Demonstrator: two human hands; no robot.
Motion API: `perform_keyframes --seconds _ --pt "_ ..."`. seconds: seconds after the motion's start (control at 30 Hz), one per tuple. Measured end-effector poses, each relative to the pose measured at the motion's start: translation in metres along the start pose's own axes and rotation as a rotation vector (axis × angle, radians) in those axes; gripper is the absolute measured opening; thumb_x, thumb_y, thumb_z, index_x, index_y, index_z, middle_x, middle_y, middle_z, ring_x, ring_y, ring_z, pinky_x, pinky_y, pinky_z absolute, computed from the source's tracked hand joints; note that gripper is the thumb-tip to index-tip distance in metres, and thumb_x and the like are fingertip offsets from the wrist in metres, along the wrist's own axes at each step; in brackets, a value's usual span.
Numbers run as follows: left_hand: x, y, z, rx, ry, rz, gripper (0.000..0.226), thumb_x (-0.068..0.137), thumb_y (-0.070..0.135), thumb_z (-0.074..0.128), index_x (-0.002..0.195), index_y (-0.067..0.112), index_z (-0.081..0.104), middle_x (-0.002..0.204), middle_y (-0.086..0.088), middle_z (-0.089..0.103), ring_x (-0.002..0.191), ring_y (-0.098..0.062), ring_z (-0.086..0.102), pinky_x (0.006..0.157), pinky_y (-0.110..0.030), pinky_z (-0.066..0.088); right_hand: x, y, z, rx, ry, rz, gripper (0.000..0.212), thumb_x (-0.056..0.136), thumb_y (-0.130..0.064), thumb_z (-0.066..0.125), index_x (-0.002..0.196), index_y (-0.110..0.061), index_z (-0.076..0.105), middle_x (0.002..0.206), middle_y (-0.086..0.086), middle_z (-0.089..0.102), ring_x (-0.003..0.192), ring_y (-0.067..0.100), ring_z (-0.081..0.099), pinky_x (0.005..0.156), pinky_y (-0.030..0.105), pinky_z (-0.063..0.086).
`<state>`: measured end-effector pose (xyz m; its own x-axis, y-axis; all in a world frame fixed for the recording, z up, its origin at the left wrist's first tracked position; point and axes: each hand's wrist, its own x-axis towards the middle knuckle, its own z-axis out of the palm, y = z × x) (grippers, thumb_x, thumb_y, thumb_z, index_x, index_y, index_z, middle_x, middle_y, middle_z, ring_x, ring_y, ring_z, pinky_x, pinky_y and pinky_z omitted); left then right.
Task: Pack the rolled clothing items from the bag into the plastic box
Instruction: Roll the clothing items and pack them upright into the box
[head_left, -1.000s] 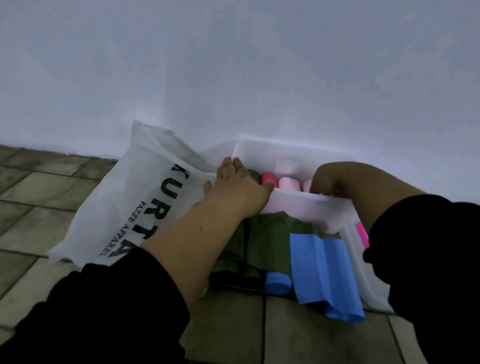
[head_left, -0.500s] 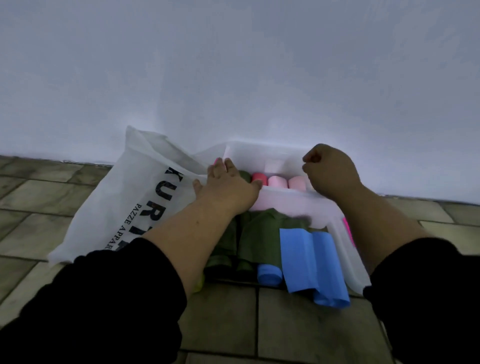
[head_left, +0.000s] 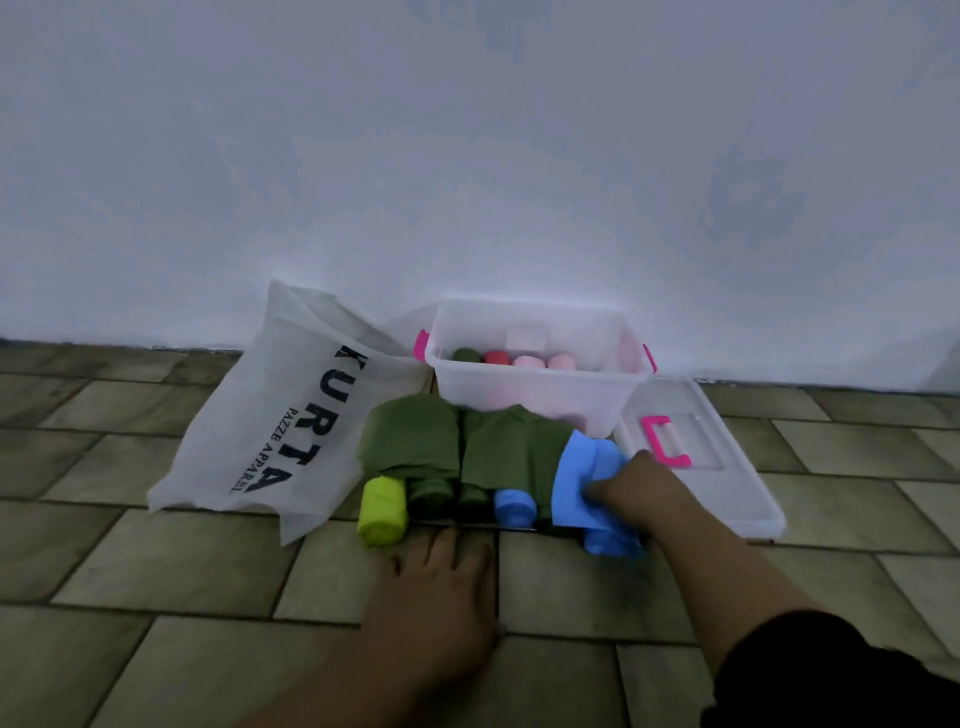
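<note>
A clear plastic box (head_left: 540, 395) with pink handles stands against the wall and holds a dark green, a red and two pink rolls (head_left: 527, 359). In front of it lie olive green garments (head_left: 457, 447), a lime roll (head_left: 382, 512), a small blue roll (head_left: 514, 506) and a partly unrolled blue garment (head_left: 582, 478). My right hand (head_left: 631, 493) is closed on that blue garment. My left hand (head_left: 439, 597) rests flat on the floor just before the rolls, fingers apart. A white bag (head_left: 270, 436) printed KURTA lies to the left.
The box's clear lid (head_left: 727, 478) with a pink handle lies on the floor to the right of the box. The floor is tiled and a plain white wall runs close behind the box and bag.
Both hands have left the box rim and come back toward me. The right hand has taken hold of the blue garment; the left has dropped to the floor.
</note>
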<state>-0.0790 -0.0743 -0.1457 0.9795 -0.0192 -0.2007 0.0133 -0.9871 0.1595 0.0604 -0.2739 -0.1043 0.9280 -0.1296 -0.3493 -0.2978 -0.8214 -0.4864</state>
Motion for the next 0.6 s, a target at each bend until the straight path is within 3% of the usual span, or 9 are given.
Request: perform_keyframes --seconds 0.13,0.23,0.33,0.4,0.47,0.5,0.53,0.6 --pt "0.001 -0.004 0.008 -0.003 0.039 -0.012 0.075 0.078 0.066 0.039 0.144 0.041 0.015 0.157 0.0 0.012 0.142 -0.022 0.012 0.109 -0.048 0.018 -0.019 0.005 0.003 0.095 -0.06 0.062 0.055 0.07 -0.03 0.075 0.112 0.0 0.056 0.104 0.017 0.057 0.085 0.029 0.057 0.068 0.032 0.048" --pt "0.001 -0.005 0.003 -0.036 -0.022 -0.017 0.078 0.077 0.065 0.044 0.145 0.04 0.014 0.158 0.0 0.007 0.144 -0.023 0.007 0.112 -0.052 0.015 -0.034 0.012 0.003 0.172 -0.078 0.091 0.036 0.066 -0.02 0.073 0.089 0.003 0.059 0.103 0.021 0.058 0.088 0.034 0.06 0.072 0.034 0.052" --pt "-0.003 0.004 -0.014 -0.197 -0.032 -0.047 0.07 0.079 0.055 0.056 0.141 0.029 0.034 0.153 -0.007 0.025 0.138 -0.024 0.027 0.111 -0.044 0.028 -0.046 0.014 0.003 0.114 0.057 0.005 0.05 0.074 -0.024 0.071 0.11 0.003 0.052 0.115 0.023 0.059 0.104 0.036 0.059 0.077 0.033 0.045" --pt "-0.011 0.017 -0.025 -0.594 -0.014 -0.091 0.053 0.079 0.048 0.063 0.125 0.023 0.055 0.131 -0.004 0.054 0.115 -0.018 0.052 0.093 -0.031 0.044 -0.059 0.012 0.007 0.025 0.238 -0.173 0.049 0.076 -0.026 0.068 0.112 -0.005 0.043 0.111 0.02 0.061 0.104 0.037 0.059 0.076 0.034 0.042" --pt "-0.025 0.036 -0.037 -1.25 -0.297 -0.17 0.042 0.075 0.052 0.064 0.104 0.023 0.066 0.104 0.003 0.067 0.089 -0.015 0.061 0.072 -0.029 0.047 -0.079 0.007 0.015 -0.136 0.404 -0.376 0.045 0.071 -0.027 0.067 0.107 -0.012 0.045 0.103 0.012 0.061 0.098 0.035 0.058 0.07 0.035 0.041" --pt "-0.029 0.044 -0.042 -1.517 -0.441 -0.187 0.045 0.076 0.058 0.06 0.1 0.02 0.067 0.099 0.001 0.068 0.085 -0.017 0.063 0.068 -0.029 0.049 -0.091 0.004 0.021 -0.216 0.469 -0.485 0.046 0.069 -0.029 0.067 0.109 -0.015 0.048 0.101 0.008 0.06 0.096 0.033 0.057 0.067 0.036 0.04" --pt "-0.028 0.048 -0.044 -1.714 -0.483 -0.22 0.053 0.081 0.061 0.053 0.104 0.016 0.068 0.101 -0.005 0.07 0.089 -0.023 0.065 0.071 -0.032 0.052 -0.103 0.003 0.028 -0.285 0.507 -0.593 0.049 0.067 -0.03 0.067 0.111 -0.017 0.051 0.1 0.005 0.06 0.092 0.031 0.057 0.065 0.036 0.038" --pt "-0.02 0.045 -0.044 -1.975 -0.416 -0.322 0.061 0.086 0.061 0.047 0.117 0.01 0.064 0.113 -0.017 0.067 0.104 -0.033 0.062 0.085 -0.042 0.051 -0.125 0.005 0.042 -0.364 0.528 -0.758 0.06 0.056 -0.036 0.07 0.113 -0.02 0.057 0.095 0.0 0.062 0.082 0.027 0.059 0.061 0.036 0.041"
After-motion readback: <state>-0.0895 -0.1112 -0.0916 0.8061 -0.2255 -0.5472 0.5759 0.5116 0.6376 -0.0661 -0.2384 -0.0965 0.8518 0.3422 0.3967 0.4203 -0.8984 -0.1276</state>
